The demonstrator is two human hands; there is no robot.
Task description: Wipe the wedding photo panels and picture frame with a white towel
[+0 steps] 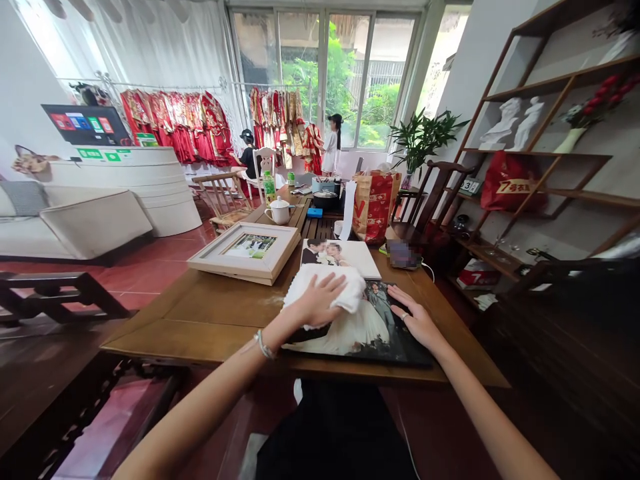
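Left hand (320, 301) is pressing a white cloth (325, 288) flat-palmed onto the wedding photo print (360, 327) at lower centre, while the right hand (417, 320), fingers spread, is steadying its edge; even, light strokes would likely suit the glossy surface.

Part of the photo print (370, 327) is covered by the white cloth (325, 288). The small object (403, 255) at center right is blurred out, can't be identified.

two hands (320, 301), one white cloth (325, 283), two photo albums (360, 330), one framed picture (245, 250), one teapot (279, 211), two white figurines (517, 123)
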